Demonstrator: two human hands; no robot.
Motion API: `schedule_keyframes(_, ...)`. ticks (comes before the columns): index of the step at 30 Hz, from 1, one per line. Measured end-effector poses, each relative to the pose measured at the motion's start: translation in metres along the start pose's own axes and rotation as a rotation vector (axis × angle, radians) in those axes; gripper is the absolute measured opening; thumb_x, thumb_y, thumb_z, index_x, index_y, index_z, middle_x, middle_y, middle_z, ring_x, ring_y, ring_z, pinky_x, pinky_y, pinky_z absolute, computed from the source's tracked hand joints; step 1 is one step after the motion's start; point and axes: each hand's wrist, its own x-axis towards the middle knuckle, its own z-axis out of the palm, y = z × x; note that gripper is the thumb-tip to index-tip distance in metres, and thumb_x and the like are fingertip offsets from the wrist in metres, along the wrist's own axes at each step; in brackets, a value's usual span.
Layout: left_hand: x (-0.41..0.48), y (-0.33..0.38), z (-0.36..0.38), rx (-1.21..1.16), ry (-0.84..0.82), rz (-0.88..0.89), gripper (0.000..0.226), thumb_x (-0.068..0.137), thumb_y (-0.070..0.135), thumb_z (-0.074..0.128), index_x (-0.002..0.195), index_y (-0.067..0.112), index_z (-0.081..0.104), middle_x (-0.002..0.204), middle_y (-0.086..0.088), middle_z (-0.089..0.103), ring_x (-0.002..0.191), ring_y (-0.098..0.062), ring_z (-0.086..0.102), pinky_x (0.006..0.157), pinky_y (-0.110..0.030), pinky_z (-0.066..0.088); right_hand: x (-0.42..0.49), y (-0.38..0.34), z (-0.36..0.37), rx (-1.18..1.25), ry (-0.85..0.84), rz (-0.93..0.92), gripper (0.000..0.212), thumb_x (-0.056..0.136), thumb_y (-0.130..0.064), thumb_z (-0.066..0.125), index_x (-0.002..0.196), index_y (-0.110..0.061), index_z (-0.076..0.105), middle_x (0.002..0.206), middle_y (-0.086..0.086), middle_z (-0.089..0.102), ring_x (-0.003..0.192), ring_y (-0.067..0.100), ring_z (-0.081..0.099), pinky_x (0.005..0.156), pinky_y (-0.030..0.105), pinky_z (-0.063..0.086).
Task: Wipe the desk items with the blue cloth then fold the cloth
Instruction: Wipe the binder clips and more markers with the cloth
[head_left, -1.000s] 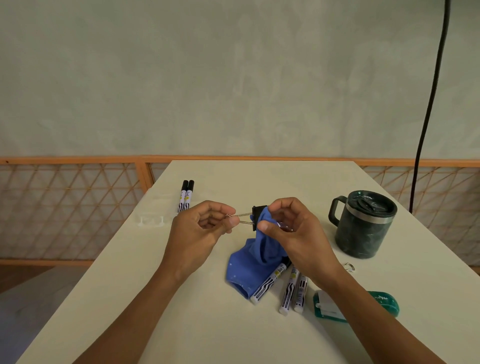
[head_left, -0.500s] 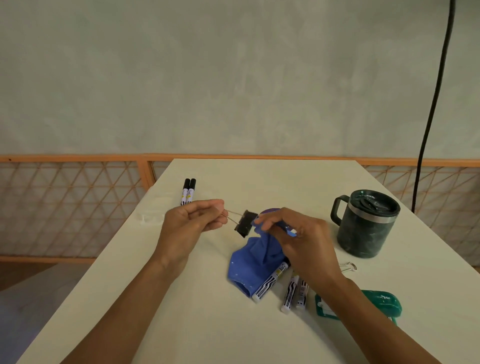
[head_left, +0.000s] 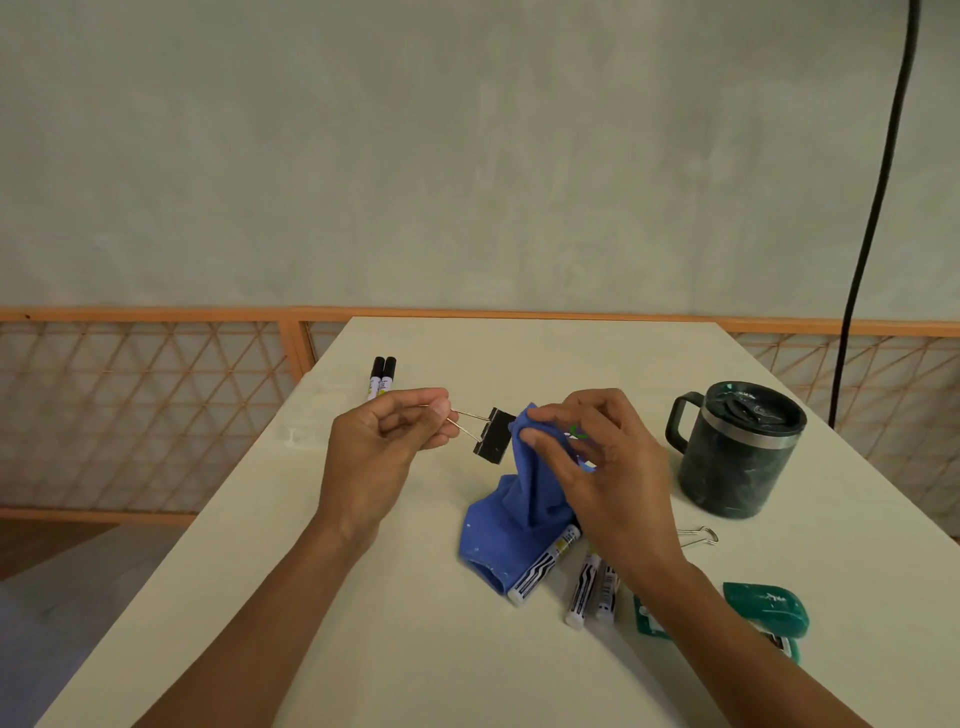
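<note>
Above the bench (head_left: 363, 597), the left hand (head_left: 382, 452) is pinching the wire handles of a black binder clip (head_left: 494, 435), while the right hand's (head_left: 597, 467) curled fingers (head_left: 540, 447) are pressing the blue cloth (head_left: 519, 514) against it.

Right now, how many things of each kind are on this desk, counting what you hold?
Markers: 5
Clips: 2, one mostly hidden
Cloth: 1
Mug: 1
Green case: 1
Total: 10, leaving out a faint clear shape I cannot identify
</note>
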Motion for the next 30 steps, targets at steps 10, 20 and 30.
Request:
schedule_keyframes(10,-0.006,0.0,0.006,-0.022,0.06,0.071,0.018,0.1,0.016,0.076,0.117,0.014,0.08,0.101,-0.006,0.083,0.096,-0.023,0.082,0.094,-0.027,0.062,-0.012,0.009,0.012,-0.229,-0.311,-0.318,0.012,0.104,-0.023,0.071,0.113,-0.025,0.08,0.115,-0.01,0.06,0.092,0.005,0.06,0.076,0.017,0.046)
schedule_keyframes(20,-0.014,0.0,0.016,0.092,-0.015,0.155,0.015,0.1,0.014,0.075,0.114,0.013,0.081,0.093,-0.003,0.082,0.088,-0.021,0.081,0.085,-0.019,0.06,0.003,0.004,0.003,-0.274,0.017,-0.264,0.021,0.101,-0.02,0.071,0.12,-0.013,0.078,0.121,-0.002,0.061,0.1,0.01,0.062,0.08,0.018,0.053)
schedule_keyframes(30,-0.02,-0.004,0.021,0.209,0.008,0.25,0.016,0.1,0.019,0.076,0.115,0.021,0.081,0.093,0.006,0.082,0.089,-0.017,0.081,0.091,-0.029,0.063,0.001,0.007,0.012,-0.428,-0.096,-0.497,0.015,0.104,-0.009,0.06,0.104,-0.004,0.075,0.109,0.008,0.067,0.089,0.027,0.064,0.07,0.038,0.055)
